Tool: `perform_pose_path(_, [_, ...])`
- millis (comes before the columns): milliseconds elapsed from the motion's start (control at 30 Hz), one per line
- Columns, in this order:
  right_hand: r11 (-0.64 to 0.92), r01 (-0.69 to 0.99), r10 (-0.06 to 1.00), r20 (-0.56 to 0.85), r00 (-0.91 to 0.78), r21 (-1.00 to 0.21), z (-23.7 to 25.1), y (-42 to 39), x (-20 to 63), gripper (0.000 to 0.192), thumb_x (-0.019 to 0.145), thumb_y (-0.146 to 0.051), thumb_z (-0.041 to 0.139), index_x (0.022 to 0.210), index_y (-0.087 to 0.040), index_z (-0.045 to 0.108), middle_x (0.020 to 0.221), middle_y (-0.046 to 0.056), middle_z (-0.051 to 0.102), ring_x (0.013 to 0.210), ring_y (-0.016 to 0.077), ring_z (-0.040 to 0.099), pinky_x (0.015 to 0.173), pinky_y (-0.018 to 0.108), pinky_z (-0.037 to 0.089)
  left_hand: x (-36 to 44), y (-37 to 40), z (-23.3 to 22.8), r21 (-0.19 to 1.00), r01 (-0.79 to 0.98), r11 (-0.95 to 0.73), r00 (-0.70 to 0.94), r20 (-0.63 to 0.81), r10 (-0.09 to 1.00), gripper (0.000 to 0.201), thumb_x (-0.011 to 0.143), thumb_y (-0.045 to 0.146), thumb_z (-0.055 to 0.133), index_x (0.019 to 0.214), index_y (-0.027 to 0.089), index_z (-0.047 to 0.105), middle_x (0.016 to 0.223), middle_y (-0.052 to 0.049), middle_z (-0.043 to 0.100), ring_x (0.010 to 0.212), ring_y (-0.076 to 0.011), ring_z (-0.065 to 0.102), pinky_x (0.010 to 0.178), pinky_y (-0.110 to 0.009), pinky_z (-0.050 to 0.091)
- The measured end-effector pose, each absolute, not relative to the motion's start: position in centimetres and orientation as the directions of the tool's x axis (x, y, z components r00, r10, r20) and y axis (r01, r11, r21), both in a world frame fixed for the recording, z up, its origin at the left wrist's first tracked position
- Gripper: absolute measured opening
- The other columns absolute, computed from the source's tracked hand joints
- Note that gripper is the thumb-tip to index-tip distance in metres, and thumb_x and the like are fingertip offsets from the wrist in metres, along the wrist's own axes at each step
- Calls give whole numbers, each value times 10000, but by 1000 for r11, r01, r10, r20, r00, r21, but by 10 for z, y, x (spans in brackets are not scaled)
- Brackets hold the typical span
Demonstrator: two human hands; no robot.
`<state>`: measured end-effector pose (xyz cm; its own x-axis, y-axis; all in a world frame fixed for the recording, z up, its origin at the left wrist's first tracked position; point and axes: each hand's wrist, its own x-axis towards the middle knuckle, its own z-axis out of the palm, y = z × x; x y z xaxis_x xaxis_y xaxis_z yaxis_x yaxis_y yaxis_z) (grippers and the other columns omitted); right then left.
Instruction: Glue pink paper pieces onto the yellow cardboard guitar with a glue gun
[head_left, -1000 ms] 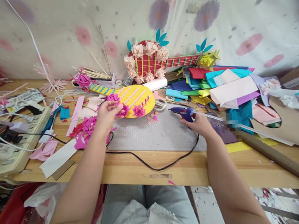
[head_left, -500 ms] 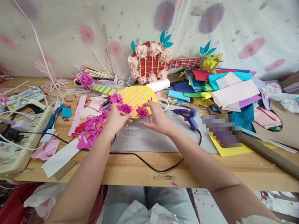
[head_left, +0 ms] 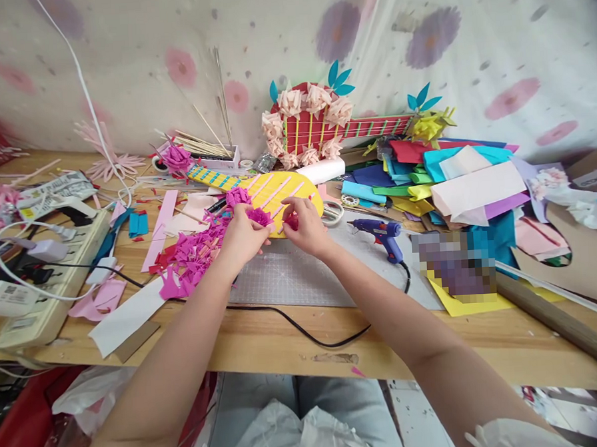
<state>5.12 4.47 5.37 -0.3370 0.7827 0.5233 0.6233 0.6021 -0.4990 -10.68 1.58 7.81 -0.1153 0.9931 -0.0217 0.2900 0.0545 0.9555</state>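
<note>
A yellow paper guitar (head_left: 277,192) lies flat at the cutting mat's far edge, pink strips across it, magenta paper flowers (head_left: 259,216) along its near rim.

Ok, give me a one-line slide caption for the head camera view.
Left hand and right hand press magenta paper flowers onto a yellow paper guitar; blue glue gun lies alongside.

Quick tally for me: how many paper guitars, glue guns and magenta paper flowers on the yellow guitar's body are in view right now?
Paper guitars: 2, the yellow paper guitar and the red paper guitar.
Glue guns: 2, the blue glue gun and the white glue gun.
Magenta paper flowers: 3, at.
Total: 7.
</note>
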Motion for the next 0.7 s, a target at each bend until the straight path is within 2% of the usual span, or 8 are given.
perform_pose_path(133, [577,587,806,509,-301,-568,52,47,59,384,708,-118,488,1085,-189,493,853,49,639,1000,245,499,957,412,344,-95,17,78,921,386,50,-69,-26,997,564,658,157,714,1140,188,422,599,23,623,420,-141,593,363,-182,399])
perform_pose_path(300, [532,507,843,480,-243,-678,47,48,61,313,713,-141,518,1018,-212,510,836,33,631,961,233,517,833,372,410,-83,21,81,838,540,80,3,-97,995,562,749,180,628,1231,201,339,605,35,609,396,-127,567,402,-203,429])
perform_pose_path(433, [560,469,824,517,-230,-683,43,49,62,300,717,-137,525,1004,-223,516,833,24,631,941,222,524,841,376,404,-77,25,84,794,594,130,-9,-155,988,599,749,181,621,1260,209,310,637,22,600,441,-141,590,434,-226,458])
perform_pose_path(700, [565,434,821,529,-214,-702,36,50,62,310,716,-149,525,1017,-220,517,841,25,632,945,214,527,844,375,410,-76,32,80,766,623,159,-61,-155,986,588,723,124,609,1242,201,342,735,-21,607,466,-171,604,410,-254,454])
